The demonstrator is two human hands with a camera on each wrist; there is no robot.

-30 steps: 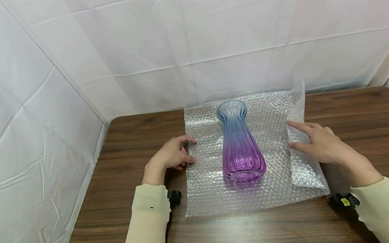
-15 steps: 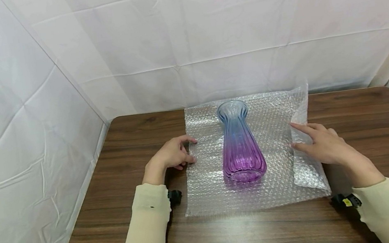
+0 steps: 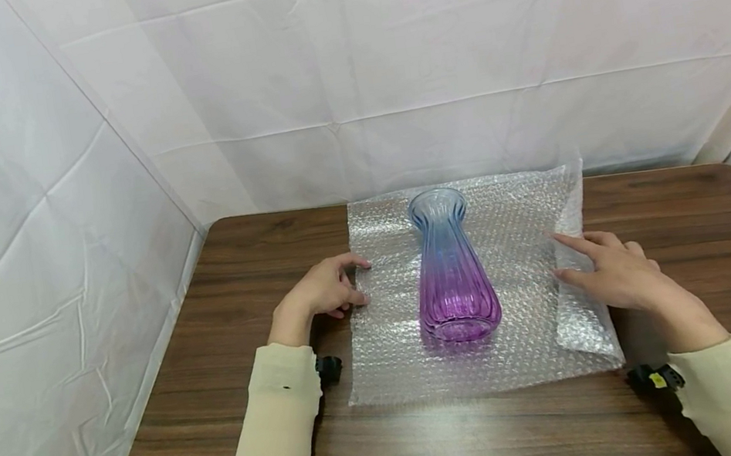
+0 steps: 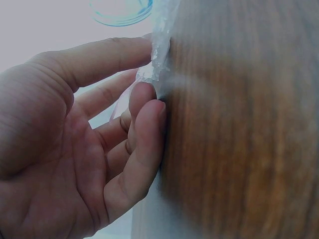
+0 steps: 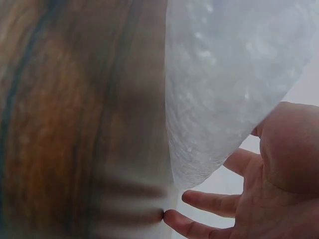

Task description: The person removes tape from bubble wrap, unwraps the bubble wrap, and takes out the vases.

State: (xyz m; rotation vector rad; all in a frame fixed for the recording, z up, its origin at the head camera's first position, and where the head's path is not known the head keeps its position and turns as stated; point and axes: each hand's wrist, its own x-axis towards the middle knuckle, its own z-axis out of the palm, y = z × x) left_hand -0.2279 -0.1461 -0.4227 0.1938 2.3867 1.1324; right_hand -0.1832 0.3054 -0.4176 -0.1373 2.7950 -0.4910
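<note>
A glass vase (image 3: 453, 270), blue at the mouth and fading to purple at the base, lies on its side on a sheet of bubble wrap (image 3: 399, 367). My left hand (image 3: 318, 293) rests at the sheet's left edge, thumb and index finger spread apart on it. The left wrist view shows the other fingers (image 4: 144, 134) loosely bent beside the table. At the right, the sheet's edge curls up and inward. My right hand (image 3: 618, 274) touches this curled flap (image 5: 234, 74) with thumb and index finger straight and apart. The flap partly covers the fingers in the right wrist view.
The brown wood-grain table (image 3: 397, 449) extends on both sides and in front of the sheet. White cloth walls (image 3: 384, 62) stand behind and to the left. A small black device (image 3: 328, 371) is worn at each wrist.
My right hand has moved slightly right, and the curled right edge of the bubble wrap has shifted right with it. The left hand and the vase have stayed in place.
</note>
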